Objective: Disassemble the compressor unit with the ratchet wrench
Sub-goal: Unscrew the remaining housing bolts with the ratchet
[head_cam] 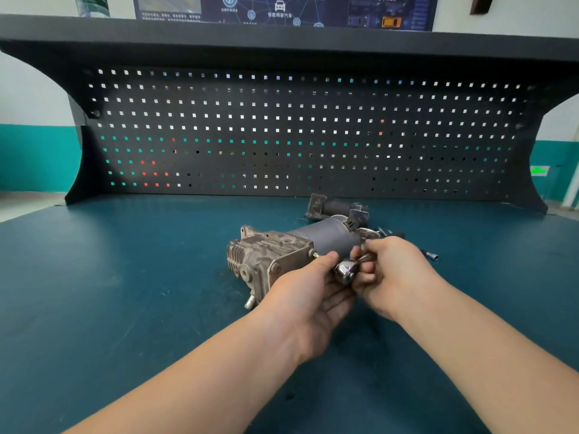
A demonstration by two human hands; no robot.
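Hidden behind the left hand (308,286) and right hand (387,270): most of the ratchet wrench (345,270), only its shiny round head showing. Cannot tell what the head sits on. Near side of the compressor unit (282,250) partly covered by the fingers. Small dark part (336,208) behind it half hidden. Little socket piece (431,255) too small to make out. Poster (282,9) cut off at the top edge, words too blurry to read.
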